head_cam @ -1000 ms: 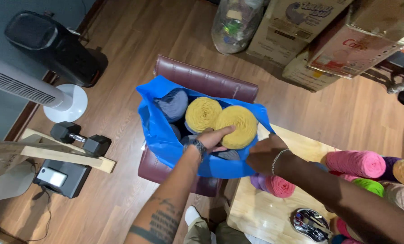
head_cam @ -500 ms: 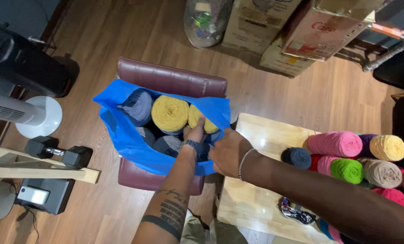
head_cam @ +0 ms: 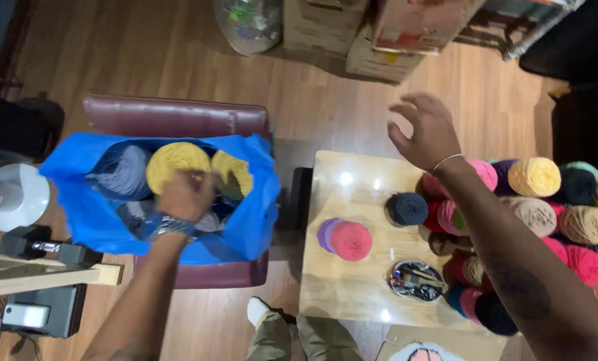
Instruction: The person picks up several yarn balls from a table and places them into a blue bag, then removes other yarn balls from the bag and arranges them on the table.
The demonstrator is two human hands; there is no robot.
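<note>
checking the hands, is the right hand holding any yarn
No, the right hand is open and empty in the air above the table, clear of the yarn rolls.

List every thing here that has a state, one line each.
Blue bag: open, holding yarn rolls.
Yellow yarn roll: in the bag, end up.
Left hand: inside the bag, on the rolls.
Right hand: open, empty, above the table.
Wooden table: stacked with yarn rolls.
Pink yarn roll: lying apart from the stack.

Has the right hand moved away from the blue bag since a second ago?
Yes. The right hand has left the blue bag on the chair and now hangs open above the far edge of the wooden table, near the yarn pile.
</note>
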